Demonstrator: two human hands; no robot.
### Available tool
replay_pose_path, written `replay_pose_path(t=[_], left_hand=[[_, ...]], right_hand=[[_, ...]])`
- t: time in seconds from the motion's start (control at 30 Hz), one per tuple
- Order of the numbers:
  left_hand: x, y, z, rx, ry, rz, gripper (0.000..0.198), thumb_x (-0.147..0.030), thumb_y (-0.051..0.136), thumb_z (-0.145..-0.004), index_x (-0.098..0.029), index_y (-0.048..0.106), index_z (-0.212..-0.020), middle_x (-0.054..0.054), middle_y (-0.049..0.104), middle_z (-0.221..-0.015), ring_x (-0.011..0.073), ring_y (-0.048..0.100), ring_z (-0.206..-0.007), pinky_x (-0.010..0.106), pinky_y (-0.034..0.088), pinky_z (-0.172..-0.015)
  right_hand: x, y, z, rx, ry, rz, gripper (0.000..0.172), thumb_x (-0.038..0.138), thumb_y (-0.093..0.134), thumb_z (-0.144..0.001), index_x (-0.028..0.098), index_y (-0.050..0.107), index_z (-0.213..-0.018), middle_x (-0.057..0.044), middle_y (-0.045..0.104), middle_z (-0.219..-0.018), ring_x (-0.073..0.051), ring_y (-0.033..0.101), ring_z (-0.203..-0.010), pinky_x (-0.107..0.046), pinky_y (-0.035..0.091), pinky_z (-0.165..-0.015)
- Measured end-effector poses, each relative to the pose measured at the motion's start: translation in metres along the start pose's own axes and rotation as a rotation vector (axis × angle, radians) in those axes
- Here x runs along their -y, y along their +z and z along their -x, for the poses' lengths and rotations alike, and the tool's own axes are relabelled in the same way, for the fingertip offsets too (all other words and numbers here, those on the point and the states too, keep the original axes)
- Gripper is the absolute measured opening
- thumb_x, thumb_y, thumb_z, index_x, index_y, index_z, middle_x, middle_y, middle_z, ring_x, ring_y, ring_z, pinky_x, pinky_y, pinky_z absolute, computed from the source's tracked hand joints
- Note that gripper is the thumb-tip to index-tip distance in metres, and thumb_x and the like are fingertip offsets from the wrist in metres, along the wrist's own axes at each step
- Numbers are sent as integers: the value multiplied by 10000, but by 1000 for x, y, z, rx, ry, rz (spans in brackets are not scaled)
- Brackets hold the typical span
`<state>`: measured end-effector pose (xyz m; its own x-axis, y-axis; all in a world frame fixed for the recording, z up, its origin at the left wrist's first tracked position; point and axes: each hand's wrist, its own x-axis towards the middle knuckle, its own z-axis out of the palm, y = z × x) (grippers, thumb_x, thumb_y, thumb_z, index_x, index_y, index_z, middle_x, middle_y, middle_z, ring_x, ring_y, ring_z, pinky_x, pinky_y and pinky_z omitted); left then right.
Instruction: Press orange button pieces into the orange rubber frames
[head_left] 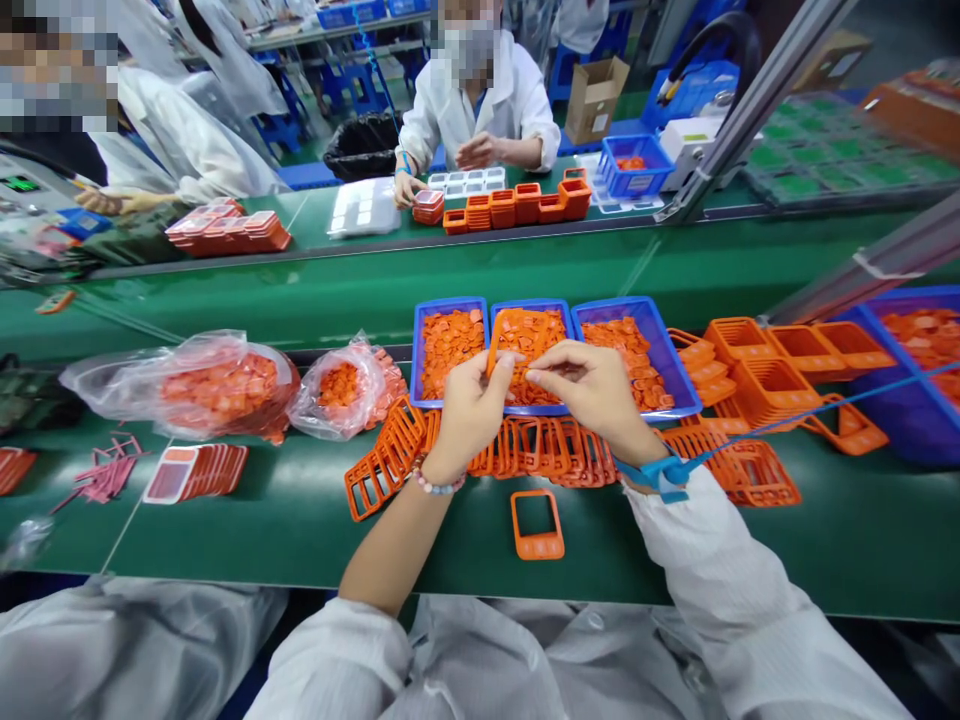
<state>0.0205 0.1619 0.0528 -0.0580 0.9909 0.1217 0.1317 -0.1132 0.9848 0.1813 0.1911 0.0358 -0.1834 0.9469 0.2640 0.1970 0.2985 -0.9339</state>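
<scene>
Orange plastic frame (517,325) pinched between both hands, just above the middle blue tray (529,303).

Left hand (469,410) has thumb and fingers closed on the frame's left edge, and the right hand (592,385) nips its right edge between thumb and forefinger. It stands raised, with its open window facing the camera and its long axis roughly left to right. It is a thin, smooth rectangle with rounded corners. Matching frames (540,450) lie fanned and overlapping on the green table (300,510).

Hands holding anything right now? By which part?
Yes, one orange frame, held over the middle blue tray. The left hand pinches its lower left corner and the right hand pinches its lower edge.
</scene>
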Motion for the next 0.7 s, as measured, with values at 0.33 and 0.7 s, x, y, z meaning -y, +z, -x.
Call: replay_pose_path(t=[0.33,0.7], left_hand=[[-3,6,7,18,13,-25,291,-415,608,-926,-148,721,-905,6,629,-659,122,578,-576,235,457,-549],[-4,-6,4,-179,13,111,239,-336,818,-746,-174,678,-852,17,699,-767,131,650,-678,254,515,-652]], right_hand=[[7,-7,4,7,-36,45,77,248,757,-757,188,742,-712,-32,712,-730,-161,628,-662,-285,465,-609],[-11,-12,-9,28,-46,90,113,278,713,-809,194,779,-847,-58,779,-895,-214,715,-842,-323,551,-755]])
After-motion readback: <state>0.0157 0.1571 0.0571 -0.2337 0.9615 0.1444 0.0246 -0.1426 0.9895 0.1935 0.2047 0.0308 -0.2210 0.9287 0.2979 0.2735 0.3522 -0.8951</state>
